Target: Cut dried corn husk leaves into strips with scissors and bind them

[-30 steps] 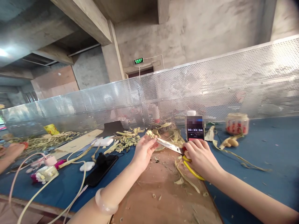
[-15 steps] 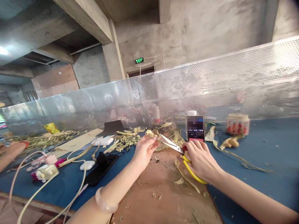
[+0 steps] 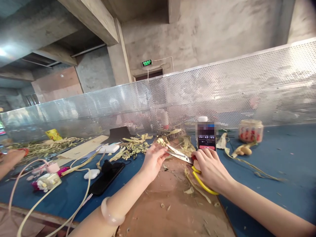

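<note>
Between the fingertips of my left hand (image 3: pixel 153 158) is a small pale yellow-green dried plant piece (image 3: pixel 161 142), pinched from below. My right hand (image 3: pixel 212 169) is wrapped round the yellow handles of a pair of scissors (image 3: pixel 181 157). The blades point left and stand slightly apart, their tips close to the plant piece at my left fingers. Whether the blades touch it I cannot tell. Below both hands lies a brown board (image 3: pixel 177 204) with scattered dry scraps. Behind them is a heap of dried leaves and stalks (image 3: pixel 185 143).
Left are knotted dried pieces (image 3: pixel 133 149), a black phone (image 3: pixel 107 179) on a cable, and a white case (image 3: pixel 108 148). A phone showing a timer (image 3: pixel 206 141) stands ahead. A jar (image 3: pixel 250 131) is at right. Another person's hand (image 3: pixel 12 161) shows far left.
The scissors have shifted slightly left, and the gap between their blades has narrowed. My left hand stays almost in place with the plant piece. The timer has advanced one second.
</note>
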The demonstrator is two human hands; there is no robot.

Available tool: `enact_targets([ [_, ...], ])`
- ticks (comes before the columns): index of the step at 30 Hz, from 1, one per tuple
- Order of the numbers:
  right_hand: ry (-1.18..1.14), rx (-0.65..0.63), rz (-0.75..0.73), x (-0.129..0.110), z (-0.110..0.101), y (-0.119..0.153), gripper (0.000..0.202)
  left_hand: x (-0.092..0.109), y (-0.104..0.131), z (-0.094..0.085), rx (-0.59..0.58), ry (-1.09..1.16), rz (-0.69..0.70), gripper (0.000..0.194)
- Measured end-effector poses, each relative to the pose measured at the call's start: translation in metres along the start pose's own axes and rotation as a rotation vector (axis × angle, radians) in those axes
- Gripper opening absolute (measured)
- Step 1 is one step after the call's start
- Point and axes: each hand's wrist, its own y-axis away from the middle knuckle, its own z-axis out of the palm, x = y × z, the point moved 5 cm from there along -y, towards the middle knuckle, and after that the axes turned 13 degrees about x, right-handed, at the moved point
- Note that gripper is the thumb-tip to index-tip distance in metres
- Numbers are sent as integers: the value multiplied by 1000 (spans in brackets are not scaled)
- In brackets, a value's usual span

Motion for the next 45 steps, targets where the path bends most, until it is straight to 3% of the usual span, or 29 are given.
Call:
enact_targets([
  [27,22,8,-40,0,-1,-2,18,1,5,4,-19,-46,23,25],
  [32,-3,-24,-2,1,-1,-2,16,2,4,5,-30,-51,31,21],
  [40,-56,146,125,10,-6,-1,14,1,4,3,-15,-28,-33,25],
  [45,-67,116,159,11,-6,-1,20,1,3,3,-8,-19,-50,26],
])
